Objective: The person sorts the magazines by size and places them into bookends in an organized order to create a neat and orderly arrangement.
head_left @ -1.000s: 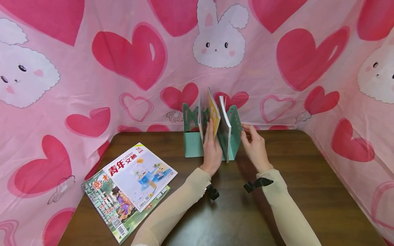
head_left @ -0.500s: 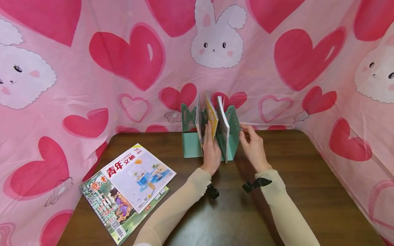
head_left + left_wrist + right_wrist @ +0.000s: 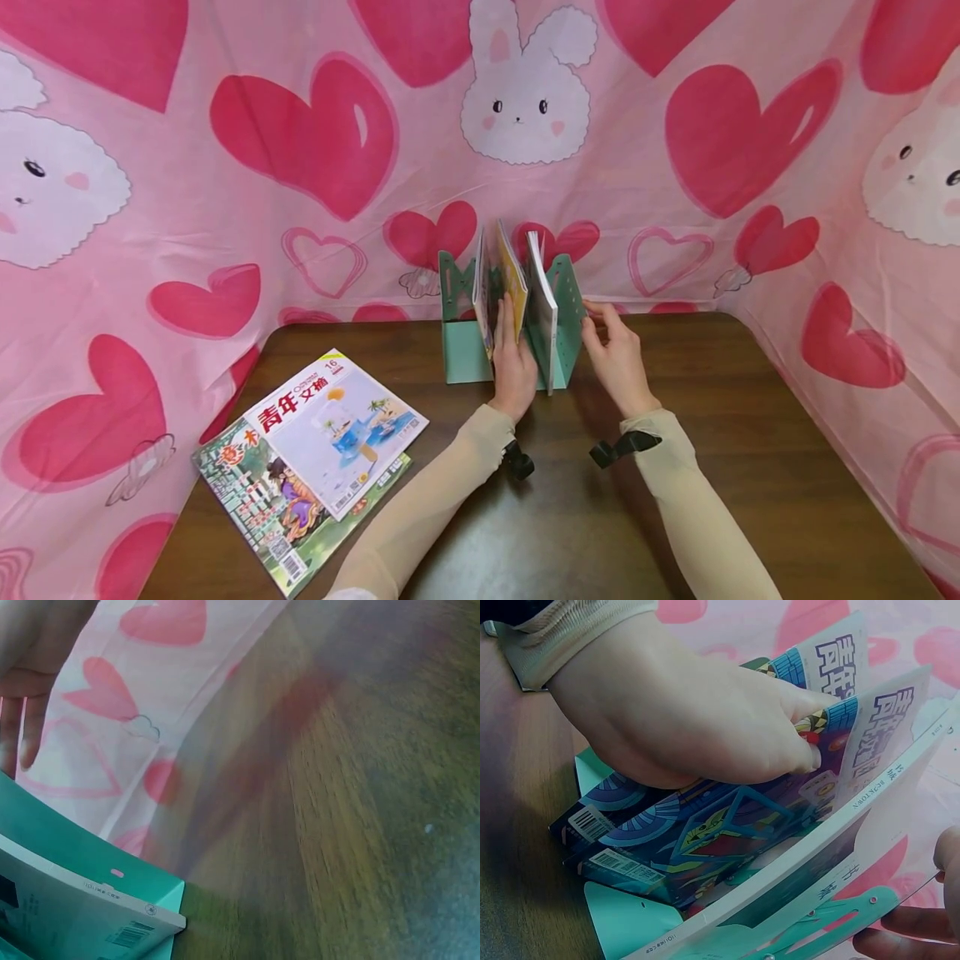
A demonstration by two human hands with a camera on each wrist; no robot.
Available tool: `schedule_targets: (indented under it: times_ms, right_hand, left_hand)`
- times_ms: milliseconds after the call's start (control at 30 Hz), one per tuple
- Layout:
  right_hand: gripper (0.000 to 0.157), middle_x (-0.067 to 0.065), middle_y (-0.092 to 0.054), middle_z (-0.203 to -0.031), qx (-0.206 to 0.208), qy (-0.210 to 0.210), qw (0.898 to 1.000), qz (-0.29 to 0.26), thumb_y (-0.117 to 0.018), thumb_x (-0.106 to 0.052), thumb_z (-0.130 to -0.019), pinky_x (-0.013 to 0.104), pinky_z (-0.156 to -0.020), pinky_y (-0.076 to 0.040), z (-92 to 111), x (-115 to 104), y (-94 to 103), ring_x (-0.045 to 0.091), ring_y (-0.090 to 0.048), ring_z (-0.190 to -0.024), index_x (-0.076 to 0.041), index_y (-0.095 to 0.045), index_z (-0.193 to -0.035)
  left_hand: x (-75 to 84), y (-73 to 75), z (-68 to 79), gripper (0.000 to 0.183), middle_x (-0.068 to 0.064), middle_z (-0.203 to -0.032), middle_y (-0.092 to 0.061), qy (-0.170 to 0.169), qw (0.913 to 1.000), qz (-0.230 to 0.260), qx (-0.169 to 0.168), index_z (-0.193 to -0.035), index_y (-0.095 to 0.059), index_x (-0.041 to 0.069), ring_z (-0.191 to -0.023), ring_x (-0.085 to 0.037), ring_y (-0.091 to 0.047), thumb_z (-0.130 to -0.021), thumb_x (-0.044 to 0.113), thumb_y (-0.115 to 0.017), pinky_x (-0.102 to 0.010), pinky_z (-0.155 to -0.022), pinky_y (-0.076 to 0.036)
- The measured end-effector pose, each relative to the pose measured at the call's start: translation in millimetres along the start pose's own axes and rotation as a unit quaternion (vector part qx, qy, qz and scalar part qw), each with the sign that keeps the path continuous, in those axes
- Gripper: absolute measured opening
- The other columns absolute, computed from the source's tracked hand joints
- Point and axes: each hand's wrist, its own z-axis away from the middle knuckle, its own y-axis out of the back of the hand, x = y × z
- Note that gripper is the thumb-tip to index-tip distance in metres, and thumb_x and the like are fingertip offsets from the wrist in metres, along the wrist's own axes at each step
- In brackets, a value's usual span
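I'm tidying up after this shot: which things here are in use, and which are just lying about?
In use:
left hand, between the upright magazines
right hand, fingers on the green rack
white book, standing in the rack

Lying about:
two flat magazines, stacked at the table's left edge
pink cloth behind
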Motion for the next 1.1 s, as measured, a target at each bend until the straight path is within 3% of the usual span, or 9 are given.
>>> schedule_targets:
  times_ms: [200, 467, 633, 833, 967, 1100]
  right_hand:
    - [0.031, 0.019, -0.072, -0.118, 0.001, -0.002, 1.000, -0.002, -0.060, -0.012, -0.105, 0.008, -0.075, -0.046, -1, -3, -0.7, 0.033, -0.069, -0.092, -0.003, -0.063, -0.134]
    - [0.030, 0.019, -0.073, -0.118, 0.005, -0.001, 1.000, -0.001, -0.060, -0.012, -0.105, 0.006, -0.075, -0.044, 0, -3, -0.6, 0.031, -0.069, -0.093, -0.004, -0.064, -0.134]
    - [0.030, 0.018, -0.073, -0.118, 0.005, 0.000, 1.000, -0.003, -0.060, -0.013, -0.105, 0.006, -0.075, -0.044, 0, -3, -0.4, 0.029, -0.069, -0.093, -0.005, -0.064, -0.134]
    - [0.030, 0.020, -0.073, -0.116, 0.007, 0.001, 1.000, -0.003, -0.059, -0.012, -0.105, 0.006, -0.075, -0.044, 0, -2, -0.7, 0.031, -0.069, -0.092, -0.004, -0.064, -0.133]
    - [0.030, 0.020, -0.073, -0.116, 0.006, 0.000, 1.000, -0.002, -0.059, -0.012, -0.105, 0.006, -0.075, -0.044, 0, -1, -0.9, 0.032, -0.069, -0.092, -0.003, -0.064, -0.133]
    - [0.030, 0.020, -0.073, -0.116, 0.007, 0.001, 1.000, -0.003, -0.059, -0.012, -0.105, 0.006, -0.075, -0.044, 0, -1, -0.4, 0.031, -0.069, -0.092, -0.004, -0.064, -0.133]
  left_hand:
    - [1.3, 1.1, -1.1, 0.063, -0.009, -0.172, -0.022, 0.019, 0.9997, 0.013, -0.003, -0.169, -0.015, 0.022, -0.156, -0.021, -0.027, -0.112, 0.011, -0.041, -0.046, -0.123, -0.029]
    - [4.4, 2.6, 3.4, 0.067, -0.005, -0.173, -0.022, 0.037, 0.9993, 0.008, -0.003, -0.169, -0.014, 0.022, -0.156, -0.020, -0.027, -0.110, 0.009, -0.044, -0.046, -0.123, -0.029]
    - [7.6, 3.2, 6.9, 0.066, -0.001, -0.173, -0.020, 0.059, 0.9978, 0.029, -0.006, -0.169, -0.010, 0.016, -0.156, -0.019, -0.025, -0.112, 0.013, -0.043, -0.045, -0.124, -0.028]
    - [15.2, 7.0, 10.9, 0.066, 0.001, -0.172, -0.021, 0.084, 0.9951, 0.051, -0.008, -0.169, -0.010, 0.017, -0.156, -0.017, -0.024, -0.112, 0.018, -0.043, -0.044, -0.125, -0.027]
    - [20.5, 10.9, 12.4, 0.067, 0.000, -0.172, -0.020, 0.085, 0.9947, 0.057, -0.008, -0.168, -0.010, 0.016, -0.156, -0.019, -0.024, -0.111, 0.017, -0.044, -0.047, -0.125, -0.027]
    - [25.0, 15.8, 13.0, 0.067, -0.002, -0.173, -0.018, 0.064, 0.9962, 0.058, -0.010, -0.168, -0.013, 0.014, -0.157, -0.021, -0.021, -0.109, 0.013, -0.045, -0.049, -0.125, -0.025]
